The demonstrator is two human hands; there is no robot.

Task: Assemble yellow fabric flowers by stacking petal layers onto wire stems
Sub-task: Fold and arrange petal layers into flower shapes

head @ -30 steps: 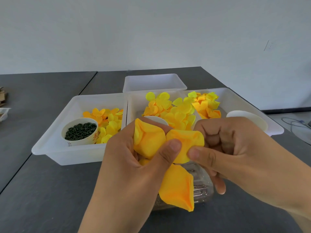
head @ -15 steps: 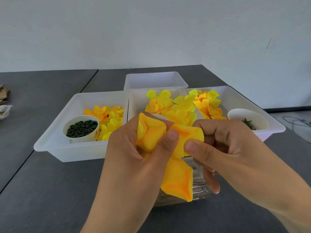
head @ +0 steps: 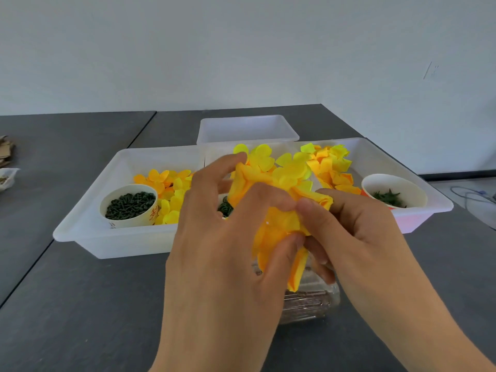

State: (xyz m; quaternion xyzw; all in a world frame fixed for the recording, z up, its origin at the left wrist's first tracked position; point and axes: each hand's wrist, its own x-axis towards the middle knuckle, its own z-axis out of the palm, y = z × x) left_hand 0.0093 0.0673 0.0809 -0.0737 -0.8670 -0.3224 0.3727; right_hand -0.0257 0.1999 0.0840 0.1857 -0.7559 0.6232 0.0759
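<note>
Matt cloth petals (head: 271, 232); translucent smooth plastic trays (head: 128, 245); apparently paper cup (head: 128, 208).

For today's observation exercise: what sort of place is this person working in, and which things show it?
Probably a craft assembly workbench: white trays sort yellow fabric petals, paper cups hold small dark green parts, and both hands work an orange-yellow flower.

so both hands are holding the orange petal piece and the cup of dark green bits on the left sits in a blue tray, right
Not quite. The head view shows the cup of dark green bits in a white tray, not a blue one. Left hand and right hand do both hold the orange petal piece.
</note>
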